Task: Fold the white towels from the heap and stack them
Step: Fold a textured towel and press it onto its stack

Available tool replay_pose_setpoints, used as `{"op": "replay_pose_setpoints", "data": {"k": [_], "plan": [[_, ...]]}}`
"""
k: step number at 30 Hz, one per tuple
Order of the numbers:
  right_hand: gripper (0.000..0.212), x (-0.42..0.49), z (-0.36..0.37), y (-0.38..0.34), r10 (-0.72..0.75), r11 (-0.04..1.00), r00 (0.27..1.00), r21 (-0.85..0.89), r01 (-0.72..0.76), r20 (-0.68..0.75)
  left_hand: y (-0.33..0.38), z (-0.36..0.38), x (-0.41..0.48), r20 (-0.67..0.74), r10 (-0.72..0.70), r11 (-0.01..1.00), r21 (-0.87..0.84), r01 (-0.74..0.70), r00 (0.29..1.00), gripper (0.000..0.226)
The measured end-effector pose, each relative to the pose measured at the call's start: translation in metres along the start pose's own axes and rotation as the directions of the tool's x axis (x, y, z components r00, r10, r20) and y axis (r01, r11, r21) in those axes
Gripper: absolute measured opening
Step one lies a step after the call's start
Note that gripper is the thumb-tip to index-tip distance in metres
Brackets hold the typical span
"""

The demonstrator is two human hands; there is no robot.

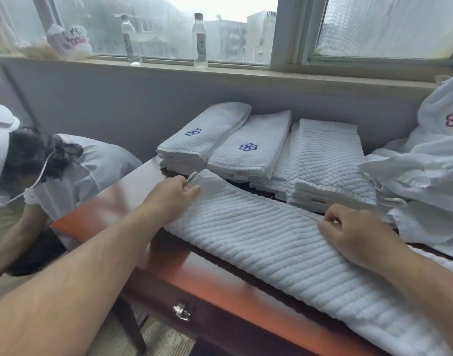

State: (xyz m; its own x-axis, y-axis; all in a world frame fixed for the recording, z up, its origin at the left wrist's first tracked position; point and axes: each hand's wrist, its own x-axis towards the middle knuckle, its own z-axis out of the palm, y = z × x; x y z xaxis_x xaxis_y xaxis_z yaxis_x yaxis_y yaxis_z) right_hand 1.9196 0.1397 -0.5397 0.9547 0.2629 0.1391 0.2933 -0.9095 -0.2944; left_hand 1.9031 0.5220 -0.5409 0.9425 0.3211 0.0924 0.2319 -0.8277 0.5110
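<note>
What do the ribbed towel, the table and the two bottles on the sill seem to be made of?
Ribbed towel: probably cotton terry, matte; fuzzy raised ridges.
Table: wood or veneer, glossy reddish-brown; it shows reflections.
Bottles: likely clear plastic; see-through, capped.

A towel [271, 242] lies lengthwise along the front of the desk [112, 199]. Behind it, folded stacks [248, 147] stand side by side. The heap [425, 176] lies to their right. Two bottles [200, 42] stand on the windowsill [246, 69] behind.
</note>
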Motion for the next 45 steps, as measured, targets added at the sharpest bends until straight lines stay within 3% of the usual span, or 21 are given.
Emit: {"op": "replay_pose_setpoints", "data": {"k": [2,5,8,10,13,17,20,22,23,25,27,31,34,36,38,40,43,45], "plan": [[0.017,0.001,0.001,0.000,-0.019,1.000,1.000,-0.002,0.019,-0.025,0.002,0.003,0.000,0.001,-0.087,0.990,0.111,0.086,0.996,0.028],[0.018,-0.001,0.002,-0.004,-0.110,0.994,0.966,-0.026,0.107,-0.233,0.007,0.011,-0.010,-0.148,-0.123,0.963,0.219,0.154,0.981,0.031],[0.020,-0.005,0.002,-0.008,-0.120,0.993,0.966,-0.046,0.112,-0.231,0.022,0.016,-0.027,-0.316,-0.016,0.961,0.258,0.102,0.949,0.036],[0.027,-0.009,-0.002,-0.002,-0.027,0.998,0.992,-0.057,0.020,-0.124,0.042,0.023,-0.042,-0.275,0.103,0.972,0.230,-0.039,0.956,0.048],[0.048,-0.023,-0.020,0.020,0.110,0.990,0.991,-0.078,-0.115,-0.073,0.090,0.045,-0.074,-0.085,0.309,0.947,0.115,-0.299,0.947,0.049],[0.060,-0.055,-0.056,0.074,0.202,0.978,0.978,-0.070,-0.199,0.051,0.147,0.081,-0.114,0.120,0.593,0.799,0.036,-0.600,0.797,0.045],[0.053,-0.071,-0.077,0.110,0.248,0.966,0.944,0.012,-0.257,0.219,0.157,0.093,-0.116,0.226,0.592,0.769,0.129,-0.626,0.774,0.055],[0.047,-0.072,-0.085,0.126,0.264,0.965,0.936,-0.060,-0.257,0.233,0.153,0.096,-0.114,0.277,0.545,0.785,0.165,-0.598,0.791,0.062],[0.045,-0.072,-0.087,0.130,0.265,0.962,0.946,-0.109,-0.248,0.188,0.151,0.097,-0.113,0.285,0.529,0.793,0.170,-0.585,0.800,0.063],[0.039,-0.070,-0.086,0.134,0.254,0.961,0.966,-0.103,-0.257,-0.034,0.149,0.098,-0.113,0.286,0.515,0.798,0.185,-0.573,0.808,0.066],[0.040,-0.071,-0.080,0.134,0.251,0.956,0.948,-0.105,-0.275,-0.197,0.150,0.098,-0.113,0.288,0.503,0.803,0.192,-0.564,0.815,0.068],[0.058,-0.081,-0.063,0.145,0.290,0.926,0.946,-0.207,-0.315,-0.144,0.150,0.097,-0.113,0.321,0.448,0.814,0.239,-0.529,0.834,0.065],[0.063,-0.098,-0.070,0.156,0.254,0.942,0.944,-0.168,-0.290,-0.209,0.175,0.102,-0.118,0.270,0.447,0.836,0.212,-0.506,0.853,0.054],[0.056,-0.111,-0.079,0.167,0.279,0.943,0.937,-0.122,-0.309,-0.210,0.209,0.115,-0.130,0.263,0.575,0.780,0.108,-0.616,0.775,0.052],[0.055,-0.127,-0.090,0.186,0.353,0.920,0.911,-0.099,-0.379,-0.211,0.247,0.132,-0.145,0.285,0.713,0.665,0.014,-0.746,0.641,0.052],[0.054,-0.145,-0.100,0.210,0.450,0.875,0.871,-0.096,-0.474,-0.200,0.274,0.147,-0.158,0.310,0.770,0.596,-0.036,-0.802,0.558,0.056],[0.063,-0.164,-0.111,0.237,0.518,0.832,0.845,-0.151,-0.533,-0.132,0.285,0.164,-0.167,0.346,0.773,0.567,-0.002,-0.824,0.532,0.059],[0.066,-0.166,-0.117,0.246,0.495,0.828,0.851,-0.201,-0.523,-0.177,0.283,0.169,-0.169,0.363,0.763,0.571,0.009,-0.821,0.535,0.061]]}}
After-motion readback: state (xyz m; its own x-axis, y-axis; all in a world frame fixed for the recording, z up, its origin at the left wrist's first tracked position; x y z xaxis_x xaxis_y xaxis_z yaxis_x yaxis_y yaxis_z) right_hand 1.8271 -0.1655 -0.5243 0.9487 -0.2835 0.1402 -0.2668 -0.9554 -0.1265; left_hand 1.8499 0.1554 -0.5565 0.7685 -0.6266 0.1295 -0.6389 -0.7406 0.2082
